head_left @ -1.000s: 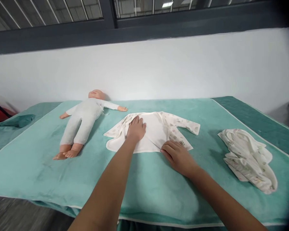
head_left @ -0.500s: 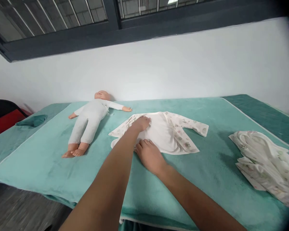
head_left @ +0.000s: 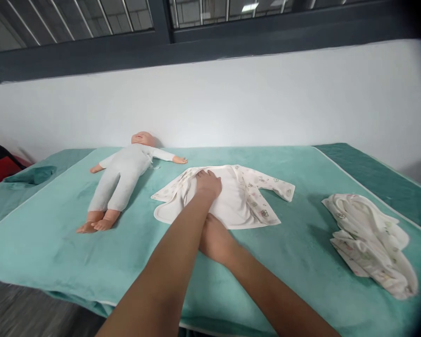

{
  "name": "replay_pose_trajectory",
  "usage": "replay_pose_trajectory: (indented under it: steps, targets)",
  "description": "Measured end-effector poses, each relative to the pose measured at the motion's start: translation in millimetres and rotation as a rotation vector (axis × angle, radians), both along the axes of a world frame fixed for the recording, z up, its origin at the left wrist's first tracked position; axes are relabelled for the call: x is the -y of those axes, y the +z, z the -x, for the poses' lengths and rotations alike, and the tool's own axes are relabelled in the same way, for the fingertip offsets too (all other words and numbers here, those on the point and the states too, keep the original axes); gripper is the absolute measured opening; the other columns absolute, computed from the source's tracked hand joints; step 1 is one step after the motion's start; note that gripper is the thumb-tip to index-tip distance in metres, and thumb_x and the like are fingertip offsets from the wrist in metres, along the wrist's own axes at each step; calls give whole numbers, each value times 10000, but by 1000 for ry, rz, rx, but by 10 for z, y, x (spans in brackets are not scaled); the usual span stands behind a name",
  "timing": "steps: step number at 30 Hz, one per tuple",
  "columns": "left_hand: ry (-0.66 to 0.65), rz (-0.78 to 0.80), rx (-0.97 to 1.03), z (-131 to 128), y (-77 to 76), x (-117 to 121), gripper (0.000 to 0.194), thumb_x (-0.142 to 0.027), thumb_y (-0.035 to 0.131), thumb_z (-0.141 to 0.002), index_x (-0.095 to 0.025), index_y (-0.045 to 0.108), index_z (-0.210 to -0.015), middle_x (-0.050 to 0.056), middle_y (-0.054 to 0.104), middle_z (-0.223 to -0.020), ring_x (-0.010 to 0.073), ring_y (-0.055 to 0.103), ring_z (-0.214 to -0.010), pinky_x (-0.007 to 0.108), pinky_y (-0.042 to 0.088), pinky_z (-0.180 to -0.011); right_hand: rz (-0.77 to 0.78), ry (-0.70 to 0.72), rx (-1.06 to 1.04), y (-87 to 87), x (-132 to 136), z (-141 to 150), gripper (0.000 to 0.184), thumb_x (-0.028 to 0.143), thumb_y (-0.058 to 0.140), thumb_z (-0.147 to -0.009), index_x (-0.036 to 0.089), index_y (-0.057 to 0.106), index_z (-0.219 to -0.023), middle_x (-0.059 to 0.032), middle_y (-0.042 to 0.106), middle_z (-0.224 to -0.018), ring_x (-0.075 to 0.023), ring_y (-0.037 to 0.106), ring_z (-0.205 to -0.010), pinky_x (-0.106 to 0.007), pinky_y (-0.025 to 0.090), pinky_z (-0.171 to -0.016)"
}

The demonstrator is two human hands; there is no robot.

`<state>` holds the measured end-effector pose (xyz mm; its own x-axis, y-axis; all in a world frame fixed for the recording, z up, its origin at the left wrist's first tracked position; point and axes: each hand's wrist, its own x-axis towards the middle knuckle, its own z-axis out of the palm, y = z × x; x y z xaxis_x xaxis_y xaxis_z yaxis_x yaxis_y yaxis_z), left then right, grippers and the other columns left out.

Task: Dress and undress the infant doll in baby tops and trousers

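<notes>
A white baby shirt (head_left: pixel 228 199) with a small printed pattern lies spread open on the green bed cover, inner side up, sleeves out to the sides. My left hand (head_left: pixel 209 184) rests on its upper middle, fingers stretched out on the cloth. Just below, at the shirt's lower edge, is my right hand (head_left: pixel 215 238); its fingers are hidden behind my left forearm. To the left, a baby doll (head_left: pixel 124 171) with a white cloth body lies on its back, its head toward the wall.
A crumpled pile of white patterned baby clothes (head_left: pixel 372 243) sits at the right on the green cover (head_left: pixel 280 276). A white wall (head_left: pixel 231 103) runs behind the bed under a barred window (head_left: pixel 91 21). A red and black object (head_left: pixel 0 164) stands at the far left.
My left hand has shifted slightly over the shirt, its fingers now more spread out. My right hand's fingers have slipped out of sight behind the left forearm. The view has turned a little right.
</notes>
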<state>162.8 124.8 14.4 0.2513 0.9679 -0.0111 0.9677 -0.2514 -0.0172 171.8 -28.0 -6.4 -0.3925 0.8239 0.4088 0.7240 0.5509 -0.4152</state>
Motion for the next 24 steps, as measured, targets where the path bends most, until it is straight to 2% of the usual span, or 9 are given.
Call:
replay_pose_trajectory:
  steps: [4,6,9,11,14,17,20,22,24]
  targets:
    - [-16,-63,45,59,-76,2,701,-432,203,-986,33,308,-1499,299,356,-1532,375,332,-1442,489,230,-1193,30,6,-144,17,202,-68,124,190,599,-904,222,661,-1006,-24,670,-1064,-206,568,-1053,-344,471,-922]
    - [-23,-88,67,108,-104,-7,702,-446,192,-984,7,310,-1506,271,343,-1554,351,309,-1459,469,213,-1207,63,-103,-283,2,298,-117,163,136,562,-912,232,649,-1011,-15,667,-1041,-183,578,-1007,-326,477,-908]
    - [-41,-98,91,157,-152,-28,714,-481,166,-980,-37,309,-1521,223,302,-1592,312,260,-1490,439,183,-1231,7,-328,-394,-22,356,-281,252,91,482,-918,216,624,-1084,-55,660,-1080,-201,579,-1020,-345,484,-904]
    - [-49,-100,114,170,-179,-45,715,-491,164,-977,-56,313,-1525,203,283,-1607,302,239,-1500,437,178,-1237,-67,-439,-277,-17,330,-488,298,94,459,-919,203,614,-1149,-91,645,-1178,-246,556,-1108,-404,458,-972]
    - [-58,-110,154,172,-193,-60,707,-486,177,-975,-64,318,-1525,198,272,-1612,302,234,-1501,448,189,-1236,-125,-553,50,10,240,-921,338,135,467,-930,184,600,-1238,-131,592,-1329,-324,478,-1261,-526,331,-1106]
    - [-55,-97,168,169,-181,-58,694,-483,180,-976,-78,330,-1519,192,265,-1616,297,238,-1501,449,198,-1233,-77,-652,146,16,161,-1359,340,192,467,-943,192,608,-1252,-123,621,-1296,-335,507,-1239,-554,311,-1107]
    - [-47,-106,165,169,-171,-56,667,-485,190,-976,-115,356,-1506,168,280,-1616,283,247,-1498,441,201,-1234,61,-717,-125,7,104,-1666,293,251,479,-926,216,657,-1156,-82,673,-1211,-285,591,-1130,-441,445,-981]
    - [-47,-113,166,170,-170,-59,656,-485,197,-976,-127,368,-1499,165,288,-1614,281,252,-1496,443,204,-1232,137,-747,-411,17,61,-1813,280,353,499,-928,221,670,-1106,-65,699,-1153,-245,633,-1059,-366,483,-906]
    - [-47,-110,169,172,-173,-65,653,-482,199,-977,-124,373,-1494,174,286,-1612,283,250,-1497,448,205,-1230,172,-809,-595,44,14,-1959,369,492,491,-931,209,666,-1091,-72,717,-1080,-226,660,-976,-335,494,-849]
